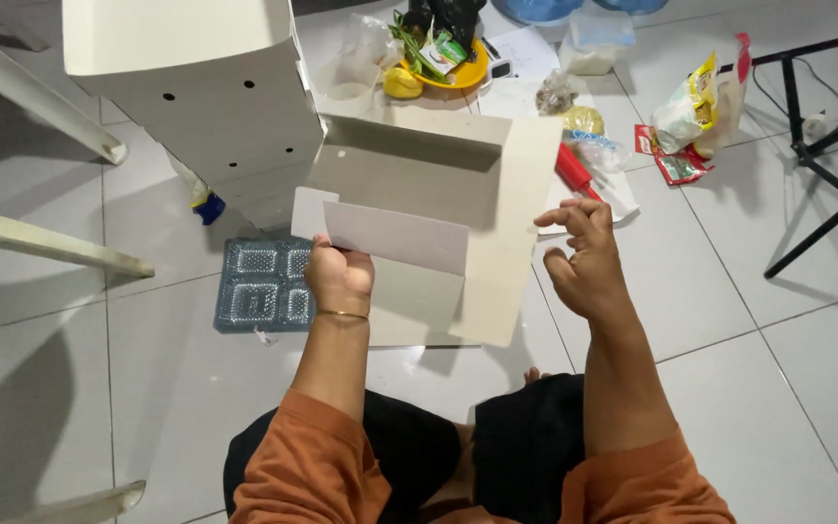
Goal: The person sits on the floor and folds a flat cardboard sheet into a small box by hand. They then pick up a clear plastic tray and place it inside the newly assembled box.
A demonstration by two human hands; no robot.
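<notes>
A white tiled floor (729,320) is seen from above, with a person seated on it in orange sleeves and dark trousers. At 9 o'clock, pale slanted legs of furniture (41,243) are seen. At 11 o'clock, a stack of folded white boxes (196,87) with small round holes is set on the floor. Just below it, at about 8 o'clock of the stack, a clear plastic compartment tray (259,286) is laid flat on the tiles.

The left hand (339,277), with a thin gold bangle at the wrist, is closed on the lower left flap of a flat, half-folded cardboard box (419,209); the fingers are curled and pressed together around the flap edge, the thumb being hidden behind the card. The cardboard box is held at centre frame, above the knees, its grey inner face turned upward and one wall raised along its far side.

The right hand (584,257) is held at 3 o'clock of the box, just beside its right edge; the fingers are loosely curled and slightly spread, and nothing is pinched. Contact with the card cannot be told.

At 12 o'clock, a yellow plate (453,73) with greens and packets is seen. At 1 o'clock, a red-handled tool (572,172) and snack packets (695,112) are scattered. At 2 o'clock, black stand legs (817,155) are placed.
</notes>
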